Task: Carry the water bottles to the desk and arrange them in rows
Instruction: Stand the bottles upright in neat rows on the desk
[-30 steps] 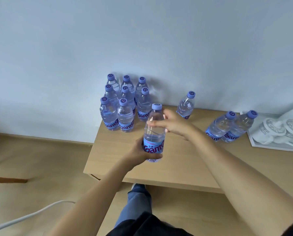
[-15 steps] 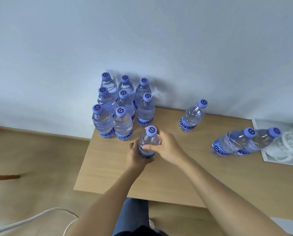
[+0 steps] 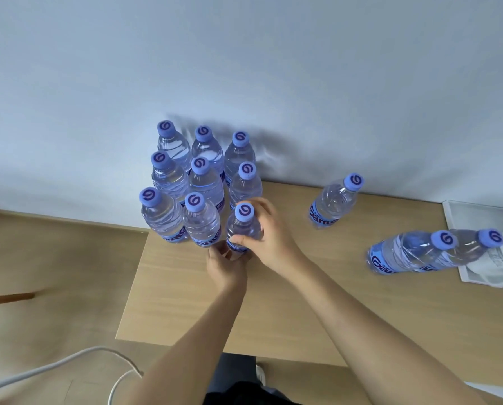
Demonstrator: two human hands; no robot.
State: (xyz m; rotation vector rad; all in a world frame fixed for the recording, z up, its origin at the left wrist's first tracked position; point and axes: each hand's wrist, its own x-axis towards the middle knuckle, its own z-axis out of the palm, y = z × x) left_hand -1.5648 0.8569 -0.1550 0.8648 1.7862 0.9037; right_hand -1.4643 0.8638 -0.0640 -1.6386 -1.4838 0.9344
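Several clear water bottles with blue caps stand in rows at the far left corner of the wooden desk, against the wall. Both hands hold one more upright bottle at the right end of the front row. My left hand grips its base from the near side. My right hand wraps its upper body from the right. A single bottle stands apart further right. Two bottles stand side by side at the right, beside a tray.
A white tray holding white cups sits at the desk's far right edge. A white cable curves over the wooden floor at lower left. The pale wall runs right behind the desk.
The bottle I hold has moved forward and down to the desk, up against the front row. The camera has come closer over the desk.
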